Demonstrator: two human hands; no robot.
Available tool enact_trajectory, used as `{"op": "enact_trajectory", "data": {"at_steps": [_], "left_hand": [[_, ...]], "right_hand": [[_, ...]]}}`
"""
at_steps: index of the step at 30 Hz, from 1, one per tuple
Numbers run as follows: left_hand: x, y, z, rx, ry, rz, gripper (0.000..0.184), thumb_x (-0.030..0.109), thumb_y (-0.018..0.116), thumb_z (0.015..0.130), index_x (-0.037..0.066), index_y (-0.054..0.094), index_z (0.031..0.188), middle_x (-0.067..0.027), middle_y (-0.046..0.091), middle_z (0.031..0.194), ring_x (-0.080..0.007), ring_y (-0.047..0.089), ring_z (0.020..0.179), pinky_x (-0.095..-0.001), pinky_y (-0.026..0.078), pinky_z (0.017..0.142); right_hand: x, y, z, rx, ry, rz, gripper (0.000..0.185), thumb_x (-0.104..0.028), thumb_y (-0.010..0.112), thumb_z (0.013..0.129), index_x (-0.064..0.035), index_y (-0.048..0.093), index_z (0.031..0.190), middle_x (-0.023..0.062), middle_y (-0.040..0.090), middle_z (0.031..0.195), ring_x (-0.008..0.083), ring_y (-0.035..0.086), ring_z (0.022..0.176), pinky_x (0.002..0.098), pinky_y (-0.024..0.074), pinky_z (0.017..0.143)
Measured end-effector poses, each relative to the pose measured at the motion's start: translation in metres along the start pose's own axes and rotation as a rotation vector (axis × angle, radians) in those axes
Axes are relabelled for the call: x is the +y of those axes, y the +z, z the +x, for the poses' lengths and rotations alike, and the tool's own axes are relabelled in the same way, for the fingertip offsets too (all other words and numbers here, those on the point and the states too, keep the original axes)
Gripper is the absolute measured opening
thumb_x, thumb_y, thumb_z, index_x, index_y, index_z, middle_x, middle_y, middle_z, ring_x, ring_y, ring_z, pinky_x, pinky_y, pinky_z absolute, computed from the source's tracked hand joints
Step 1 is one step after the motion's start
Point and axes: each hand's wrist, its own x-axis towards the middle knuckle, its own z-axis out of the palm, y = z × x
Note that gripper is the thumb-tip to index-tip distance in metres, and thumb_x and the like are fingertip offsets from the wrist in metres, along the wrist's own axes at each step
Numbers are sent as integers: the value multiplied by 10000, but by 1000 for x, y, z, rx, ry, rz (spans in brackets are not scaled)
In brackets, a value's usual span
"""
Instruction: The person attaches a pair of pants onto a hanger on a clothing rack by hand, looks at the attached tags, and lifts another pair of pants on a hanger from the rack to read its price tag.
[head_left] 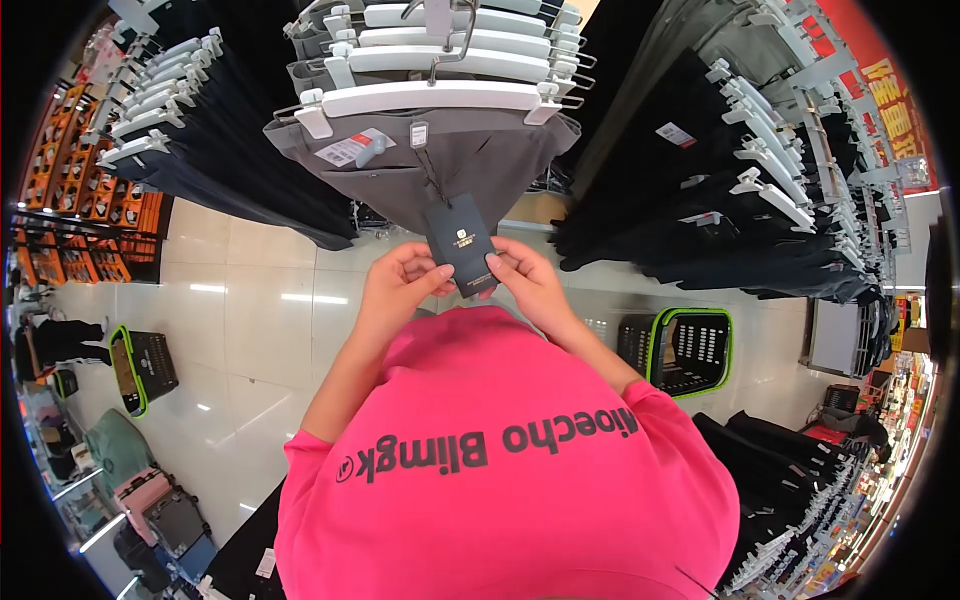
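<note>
A dark hang tag (462,238) with small pale print dangles on a cord from a pair of grey trousers (480,150). My left hand (412,275) pinches the tag's lower left edge between thumb and fingers. On the opposite edge, my right hand (520,272) grips it the same way. The trousers hang by their waistband from a white clip hanger (430,98). A white and red price label (355,147) and a grey security tag (370,151) are fixed to the waistband.
Racks of dark trousers (660,215) and more dark trousers (240,170) flank me right and left. Shopping baskets with green rims stand on the tiled floor, one basket (690,350) at right, another basket (150,370) at left. Suitcases (165,515) stand lower left.
</note>
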Motion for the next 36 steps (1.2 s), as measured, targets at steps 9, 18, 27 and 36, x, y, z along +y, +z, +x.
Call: {"op": "enact_trajectory", "data": {"at_steps": [9,18,27,36], "left_hand": [[6,12,-3,5,-29,43,222,9,611,801,-37,538,1005,-93,637,838,-127,612,730,-236,498,660],[8,19,1,8,-86,68,208,20,605,806,-36,545,996,-91,632,801,-131,608,688,-240,495,645],[6,25,-4,36,-93,164,182,37,571,827,-38,553,991,-78,625,768,-121,595,662,-233,487,636],[9,14,-16,116,-113,223,250,56,566,840,-48,543,1067,-57,611,733,-110,591,652,-230,488,631]], "right_hand": [[13,-13,-9,-50,-40,20,432,-40,532,868,19,371,1265,60,578,860,121,572,794,264,488,703],[21,-23,-9,-69,-48,126,471,-25,553,850,0,362,1279,64,584,824,127,581,769,259,466,715],[16,-23,-17,-94,-58,167,542,-25,571,834,-22,322,1315,55,582,821,129,581,786,259,443,745],[20,-17,-12,-162,-82,68,611,-2,589,803,-36,294,1337,38,578,816,123,576,805,266,422,776]]}}
